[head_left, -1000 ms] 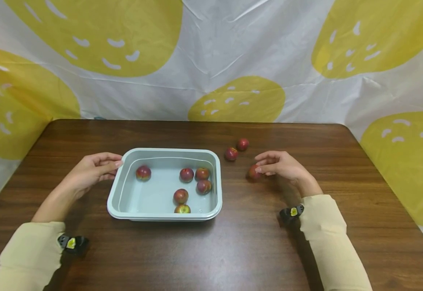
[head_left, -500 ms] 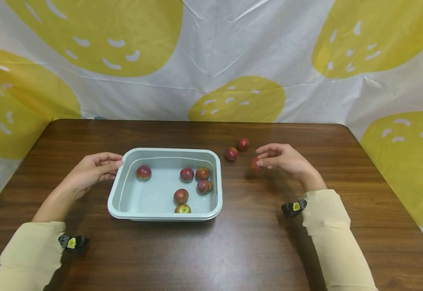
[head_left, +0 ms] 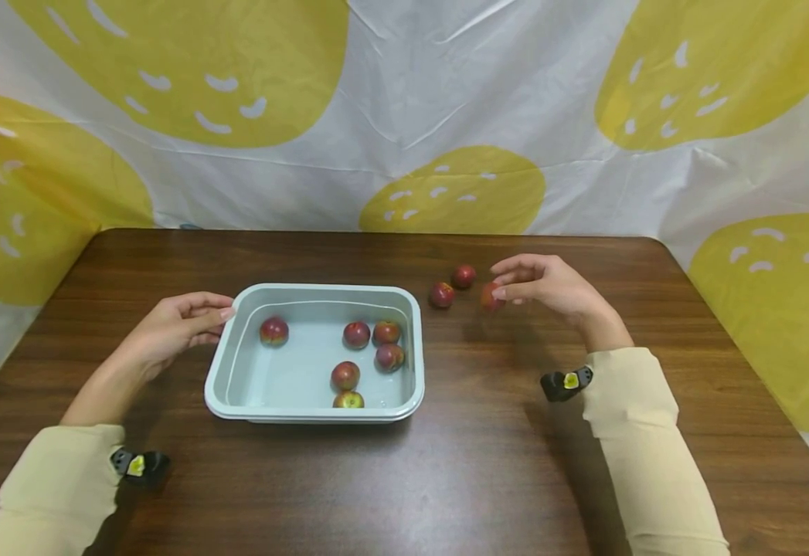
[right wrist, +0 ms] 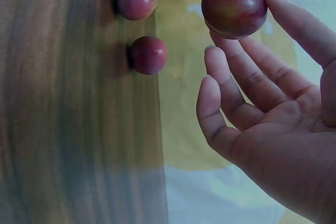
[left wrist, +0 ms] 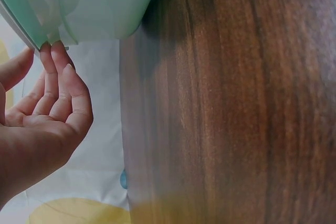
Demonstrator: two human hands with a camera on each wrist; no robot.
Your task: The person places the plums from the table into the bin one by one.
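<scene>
Between the thumb and fingertips of my right hand [head_left: 550, 289] is a red plum [right wrist: 233, 7], pinched and raised off the table. To its left on the wood lie two more plums, a nearer one [head_left: 442, 294] and a farther one [head_left: 463, 276]. My left hand [head_left: 181, 328] grips the left rim of a pale blue-green plastic basin [head_left: 314, 415], thumb on the rim and fingertips against the outer wall in the left wrist view. Several plums sit inside; one plum [head_left: 274, 330] is at the left, and the others are on the right half.
A brown wooden table [head_left: 474, 479] carries everything. Behind it and at both sides hangs a white cloth [head_left: 404, 93] with yellow printed shapes, meeting the table's back edge.
My right hand has lifted the plum and carried it toward the back of the table, near the two loose plums. The left hand and the basin have stayed in place.
</scene>
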